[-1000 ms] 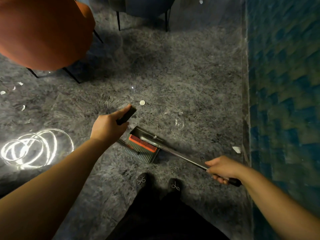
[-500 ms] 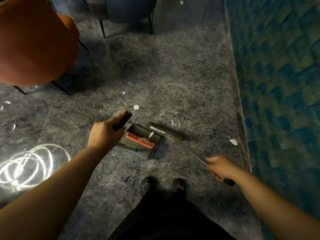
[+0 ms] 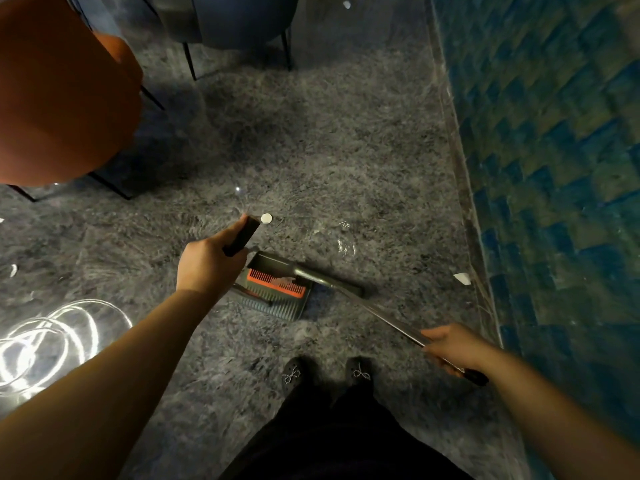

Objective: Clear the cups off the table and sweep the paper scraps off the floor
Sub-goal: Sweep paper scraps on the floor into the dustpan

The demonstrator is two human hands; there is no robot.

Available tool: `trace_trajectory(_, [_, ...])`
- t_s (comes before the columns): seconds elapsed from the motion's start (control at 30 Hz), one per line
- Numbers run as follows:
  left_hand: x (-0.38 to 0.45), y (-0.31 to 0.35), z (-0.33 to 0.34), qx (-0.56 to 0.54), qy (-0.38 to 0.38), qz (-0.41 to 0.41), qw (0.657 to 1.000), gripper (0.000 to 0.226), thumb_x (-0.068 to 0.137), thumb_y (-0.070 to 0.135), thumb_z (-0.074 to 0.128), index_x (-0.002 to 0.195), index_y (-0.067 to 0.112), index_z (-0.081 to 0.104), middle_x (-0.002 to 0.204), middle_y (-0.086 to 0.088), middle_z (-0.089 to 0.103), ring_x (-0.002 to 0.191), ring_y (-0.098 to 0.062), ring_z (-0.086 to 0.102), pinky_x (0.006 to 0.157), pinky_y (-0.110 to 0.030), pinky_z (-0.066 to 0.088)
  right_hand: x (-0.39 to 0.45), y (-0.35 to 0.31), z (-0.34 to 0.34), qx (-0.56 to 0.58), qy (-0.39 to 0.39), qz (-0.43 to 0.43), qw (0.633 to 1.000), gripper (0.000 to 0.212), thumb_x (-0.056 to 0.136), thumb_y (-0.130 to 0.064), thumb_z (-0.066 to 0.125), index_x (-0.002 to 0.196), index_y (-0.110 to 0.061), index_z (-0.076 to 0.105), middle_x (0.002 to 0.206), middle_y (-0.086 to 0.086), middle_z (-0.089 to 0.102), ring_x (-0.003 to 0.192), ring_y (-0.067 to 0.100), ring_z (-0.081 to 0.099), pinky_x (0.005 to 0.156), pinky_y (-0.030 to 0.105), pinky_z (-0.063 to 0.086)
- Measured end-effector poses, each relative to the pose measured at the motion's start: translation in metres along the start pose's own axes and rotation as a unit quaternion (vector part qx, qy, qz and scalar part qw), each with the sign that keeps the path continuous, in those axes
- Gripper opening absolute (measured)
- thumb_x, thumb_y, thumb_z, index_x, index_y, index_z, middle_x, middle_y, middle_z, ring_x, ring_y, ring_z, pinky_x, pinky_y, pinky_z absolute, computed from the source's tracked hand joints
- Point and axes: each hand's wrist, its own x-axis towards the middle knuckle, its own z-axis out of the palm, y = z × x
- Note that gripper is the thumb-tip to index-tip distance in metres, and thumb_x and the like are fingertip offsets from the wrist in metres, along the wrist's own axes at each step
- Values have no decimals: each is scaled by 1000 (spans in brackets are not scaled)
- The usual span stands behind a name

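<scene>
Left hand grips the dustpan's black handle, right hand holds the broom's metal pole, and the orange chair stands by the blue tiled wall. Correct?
Not quite. The head view shows the orange chair at far left, across the floor from the blue tiled wall. Both grips are as stated.

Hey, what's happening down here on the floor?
A person is sweeping. The left hand grips the dustpan's black handle, holding the dustpan on the grey floor; the right hand holds the broom's long handle, its head at the pan. A round white scrap and a paper scrap by the blue wall still lie loose.
</scene>
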Motion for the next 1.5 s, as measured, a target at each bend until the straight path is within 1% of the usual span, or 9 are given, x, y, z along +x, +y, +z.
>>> trace_trajectory(0.17, [6,-4,0,-15,-23,6,1000,58,85,23,71,135,42,48,96,-8,71,70,-22,64,69,-39,57,0,8,-1,73,34,13,997,32,92,-1,55,123,-7,60,49,5,49,29,9,40,32,15,29])
trace_trajectory(0.33, [21,2,5,-11,-48,24,998,58,84,24,72,134,44,50,103,-5,71,78,-15,61,70,-26,47,6,4,-8,143,79,18,986,43,92,-3,56,135,-10,53,55,9,53,30,11,42,32,16,31])
trace_trajectory(0.53, [50,27,18,7,-70,45,997,59,85,25,71,135,44,48,106,-7,72,84,-21,67,72,-25,48,22,-15,-36,204,120,11,972,49,93,1,54,140,-6,45,54,11,50,25,10,40,31,14,29])
trace_trajectory(0.8, [96,79,43,20,-59,50,997,58,84,26,70,134,45,49,106,-9,72,90,-25,68,75,-31,52,66,-47,-101,174,142,-10,974,49,94,-1,54,141,-5,43,57,10,50,24,7,38,29,15,28])
trace_trajectory(0.93, [114,98,55,31,-61,55,996,57,85,25,69,135,44,49,111,-7,71,91,-24,68,70,-25,46,91,-60,-124,147,128,8,981,49,94,-3,54,142,-9,44,58,10,51,30,10,41,31,16,30])
trace_trajectory(1.13, [137,109,59,44,-66,51,996,57,85,26,69,134,46,48,100,-6,72,71,-20,64,62,-24,45,124,-84,-135,46,65,17,997,37,96,-7,51,133,-9,53,61,12,54,46,18,46,40,23,36])
trace_trajectory(1.27, [145,109,60,52,-62,62,995,58,85,25,69,135,46,48,99,-7,72,75,-22,66,65,-27,49,121,-93,-130,20,19,11,1000,20,95,-2,47,86,-9,63,59,13,49,42,18,43,39,20,34])
trace_trajectory(1.37, [142,108,61,39,-49,76,995,57,84,24,71,134,43,50,109,-5,72,87,-23,69,72,-27,51,115,-90,-119,20,14,-4,1000,21,95,-3,49,109,6,63,56,12,48,41,17,42,34,17,32])
trace_trajectory(1.5, [138,103,60,30,-40,101,994,57,83,23,73,134,37,52,105,-9,73,88,-26,69,71,-27,50,118,-90,-103,47,-17,-2,999,26,92,-5,55,118,-5,63,55,9,52,42,16,46,39,22,35])
